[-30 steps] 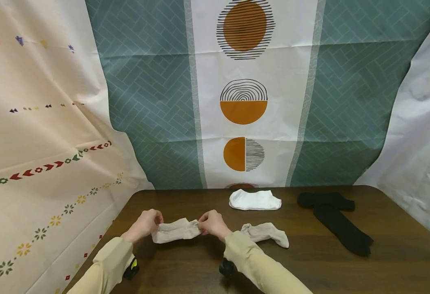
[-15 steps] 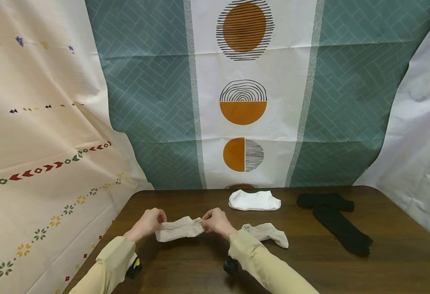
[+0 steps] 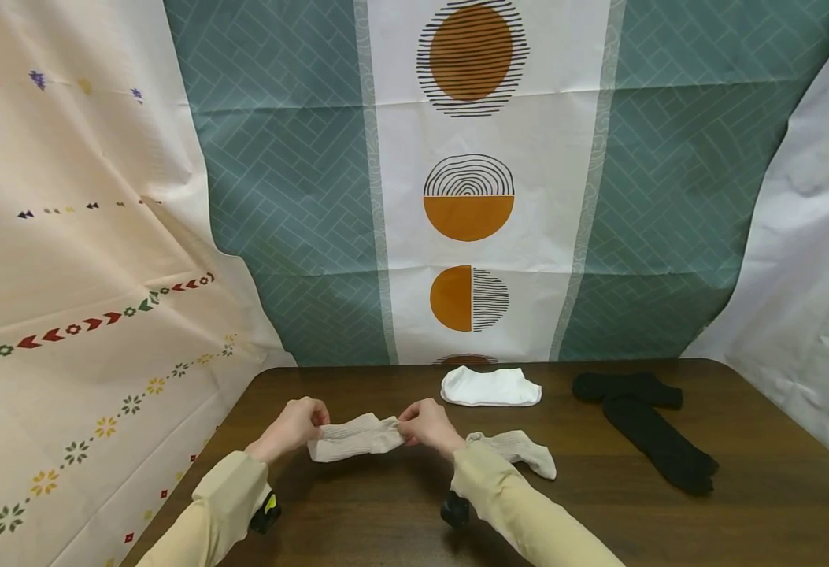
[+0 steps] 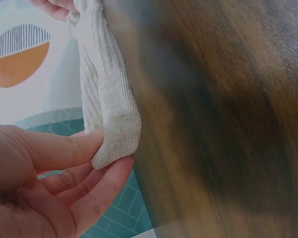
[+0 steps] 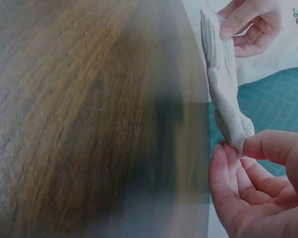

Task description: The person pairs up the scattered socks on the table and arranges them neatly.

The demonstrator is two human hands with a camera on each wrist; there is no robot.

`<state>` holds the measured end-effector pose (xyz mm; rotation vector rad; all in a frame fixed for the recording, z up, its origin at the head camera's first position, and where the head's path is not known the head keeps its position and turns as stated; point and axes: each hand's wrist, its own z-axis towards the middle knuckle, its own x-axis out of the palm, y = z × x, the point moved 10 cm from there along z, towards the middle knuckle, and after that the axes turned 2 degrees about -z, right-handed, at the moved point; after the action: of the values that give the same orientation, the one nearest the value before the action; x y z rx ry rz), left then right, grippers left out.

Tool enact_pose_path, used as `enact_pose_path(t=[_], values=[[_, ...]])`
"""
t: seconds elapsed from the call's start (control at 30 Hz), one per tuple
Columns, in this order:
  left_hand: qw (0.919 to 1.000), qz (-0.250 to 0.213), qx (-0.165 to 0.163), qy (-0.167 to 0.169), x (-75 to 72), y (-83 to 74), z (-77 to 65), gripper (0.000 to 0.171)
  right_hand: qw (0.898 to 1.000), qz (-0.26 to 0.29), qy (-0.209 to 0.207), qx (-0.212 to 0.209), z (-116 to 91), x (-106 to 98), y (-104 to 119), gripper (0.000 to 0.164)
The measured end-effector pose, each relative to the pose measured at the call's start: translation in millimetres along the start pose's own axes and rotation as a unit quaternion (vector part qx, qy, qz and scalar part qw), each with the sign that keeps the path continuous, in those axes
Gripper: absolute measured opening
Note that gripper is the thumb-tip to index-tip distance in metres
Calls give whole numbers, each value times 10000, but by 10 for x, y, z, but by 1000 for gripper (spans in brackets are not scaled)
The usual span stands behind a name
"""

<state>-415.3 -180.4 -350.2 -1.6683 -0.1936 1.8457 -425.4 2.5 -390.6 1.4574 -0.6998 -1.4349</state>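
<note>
A ribbed beige sock (image 3: pixel 357 439) is stretched between my two hands over the left part of the table. My left hand (image 3: pixel 292 427) pinches its left end, thumb on one side and fingers on the other, as the left wrist view shows with the knit fabric (image 4: pixel 114 89) running up from the fingertips. At the opposite end, my right hand (image 3: pixel 431 425) pinches a narrower, gathered bit between thumb and fingers (image 5: pixel 223 168). Just right of that hand lies a second beige ribbed sock (image 3: pixel 520 450), partly hidden behind the right forearm.
Folded white ankle socks (image 3: pixel 490 387) lie at the back middle of the dark wooden table (image 3: pixel 357 520). Two black socks overlap at the right, one black sock (image 3: pixel 658 441) slanting toward the front. Patterned cloth (image 3: pixel 301 197) hangs behind the table and along its sides.
Both hands have shifted a little to the right and slightly up in the head view, carrying the stretched sock along. The socks on the table stay where they were.
</note>
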Motion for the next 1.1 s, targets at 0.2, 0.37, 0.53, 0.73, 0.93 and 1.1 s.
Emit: enact_pose_path(t=[0.2, 0.37, 0.53, 0.73, 0.93, 1.1], values=[[9999, 18, 126, -25, -7, -74, 20, 18, 9999, -96, -3, -49, -2, -41, -22, 5], [9999, -13, 150, -17, 15, -110, 40, 18, 9997, -230, -28, -61, -11, -85, -48, 5], [9999, -116, 51, -12, 45, -117, 81, 18, 9997, -190, -45, -115, -15, -137, -68, 5], [9996, -280, -83, 20, 63, -162, 86, 17, 9999, 8, -27, -156, -25, -189, -81, 6], [9989, -408, -208, 31, 48, -203, 87, 16, 9999, -93, -41, -101, -40, -224, -105, 6], [9990, -419, -142, 70, 46, -255, 101, 16, 10000, -30, -36, -80, -67, -259, -123, 6]])
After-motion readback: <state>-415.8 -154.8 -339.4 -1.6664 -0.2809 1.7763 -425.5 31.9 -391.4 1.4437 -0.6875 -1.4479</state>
